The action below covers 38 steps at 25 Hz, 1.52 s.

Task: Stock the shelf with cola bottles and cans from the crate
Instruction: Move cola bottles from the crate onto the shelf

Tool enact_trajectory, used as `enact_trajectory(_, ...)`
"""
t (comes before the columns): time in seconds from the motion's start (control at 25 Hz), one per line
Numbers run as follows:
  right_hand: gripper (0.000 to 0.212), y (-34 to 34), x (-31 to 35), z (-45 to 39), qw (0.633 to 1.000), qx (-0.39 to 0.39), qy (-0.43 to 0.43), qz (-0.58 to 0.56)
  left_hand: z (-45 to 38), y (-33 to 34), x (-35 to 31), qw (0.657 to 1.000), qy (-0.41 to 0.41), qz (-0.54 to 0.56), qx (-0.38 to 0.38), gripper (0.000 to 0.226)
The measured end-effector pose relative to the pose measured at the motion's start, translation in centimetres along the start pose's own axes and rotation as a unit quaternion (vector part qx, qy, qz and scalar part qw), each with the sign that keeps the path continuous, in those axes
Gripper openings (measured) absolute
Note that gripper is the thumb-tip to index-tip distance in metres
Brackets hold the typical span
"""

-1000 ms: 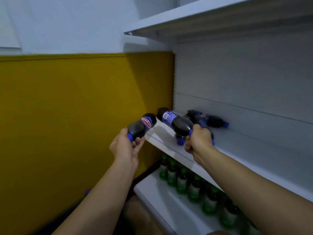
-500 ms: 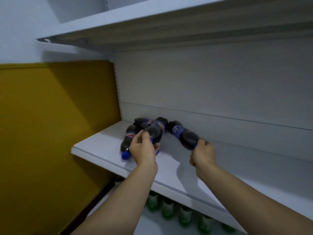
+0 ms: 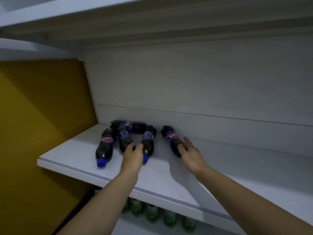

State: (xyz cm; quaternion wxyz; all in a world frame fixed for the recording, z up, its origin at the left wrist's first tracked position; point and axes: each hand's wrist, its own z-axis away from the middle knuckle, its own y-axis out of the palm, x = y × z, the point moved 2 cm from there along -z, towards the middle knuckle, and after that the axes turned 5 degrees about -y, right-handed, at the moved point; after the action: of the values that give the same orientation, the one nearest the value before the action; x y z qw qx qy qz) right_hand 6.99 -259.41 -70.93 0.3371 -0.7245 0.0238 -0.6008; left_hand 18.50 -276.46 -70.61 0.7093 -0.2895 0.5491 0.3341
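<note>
Several dark cola bottles with blue caps and blue labels lie on their sides at the left end of the white shelf (image 3: 72, 155). My left hand (image 3: 133, 157) rests with relaxed fingers between two of them, thumb against the bottle (image 3: 149, 139) whose cap shows beside my palm, fingers touching the bottle (image 3: 124, 139) to its left. My right hand (image 3: 190, 154) is spread open, its fingertips on the neck end of the rightmost bottle (image 3: 171, 138). Another bottle (image 3: 105, 146) lies furthest left and one (image 3: 128, 125) lies crosswise at the back.
An upper shelf (image 3: 152, 22) overhangs close above. A yellow wall (image 3: 42, 116) borders the shelf on the left. Green bottles (image 3: 152, 216) stand in a row on the shelf below. The right stretch of the cola shelf is bare white board.
Both hands have laid their bottles down on the shelf and loosened their grip; fingers now lie straight against the bottles. The view has shifted closer and rightwards.
</note>
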Motion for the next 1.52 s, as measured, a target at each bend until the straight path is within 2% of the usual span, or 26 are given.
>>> enact_trajectory(0.08,0.058,0.3,1.3,0.5,0.985,-0.033,-0.079,0.147,1.1,-2.3,-1.8,0.999,0.041,-0.016,0.007,0.034)
enact_trajectory(0.12,0.059,0.9,2.3,1.0,0.977,-0.039,-0.125,0.171,1.5,-3.8,-2.6,0.998,0.061,-0.012,-0.001,0.023)
enact_trajectory(0.16,0.06,2.0,3.6,1.8,0.97,-0.034,-0.167,0.176,2.0,-5.7,-3.1,0.997,0.078,-0.011,-0.013,0.018)
enact_trajectory(0.28,0.062,7.0,7.9,5.0,0.947,0.004,-0.274,0.165,3.2,-12.7,-3.0,0.989,0.121,-0.036,-0.071,0.023)
enact_trajectory(0.44,0.059,16.9,12.8,10.0,0.911,0.114,-0.366,0.151,6.3,-24.9,1.0,0.974,0.108,-0.108,-0.168,0.03)
enact_trajectory(0.6,0.061,28.5,14.9,16.0,0.87,0.252,-0.396,0.149,11.1,-37.9,6.5,0.952,0.038,-0.153,-0.262,0.027)
enact_trajectory(0.72,0.057,36.4,15.3,21.2,0.817,0.355,-0.421,0.172,15.4,-46.2,10.9,0.933,-0.008,-0.153,-0.325,0.027)
enact_trajectory(0.88,0.052,45.1,14.5,26.4,0.745,0.47,-0.431,0.194,21.0,-52.3,17.6,0.914,-0.043,-0.149,-0.375,0.024)
enact_trajectory(0.96,0.052,48.6,13.0,27.8,0.729,0.499,-0.425,0.198,22.5,-53.4,21.1,0.916,-0.058,-0.137,-0.372,0.023)
enact_trajectory(1.12,0.062,53.9,6.3,27.5,0.76,0.506,-0.338,0.226,21.0,-54.7,24.8,0.926,-0.086,-0.124,-0.346,0.027)
enact_trajectory(1.24,0.092,57.4,1.6,26.5,0.771,0.535,-0.233,0.254,18.4,-54.1,25.3,0.935,-0.103,-0.048,-0.337,0.027)
enact_trajectory(1.36,0.116,59.9,-0.4,26.1,0.76,0.553,-0.205,0.272,16.2,-53.2,25.8,0.941,-0.133,-0.016,-0.309,0.026)
enact_trajectory(1.44,0.116,60.7,-0.4,25.8,0.759,0.554,-0.202,0.277,15.0,-53.4,26.6,0.933,-0.155,0.024,-0.324,0.026)
enact_trajectory(1.52,0.111,60.4,0.4,26.2,0.772,0.56,-0.174,0.244,14.1,-53.5,27.5,0.925,-0.181,0.055,-0.329,0.027)
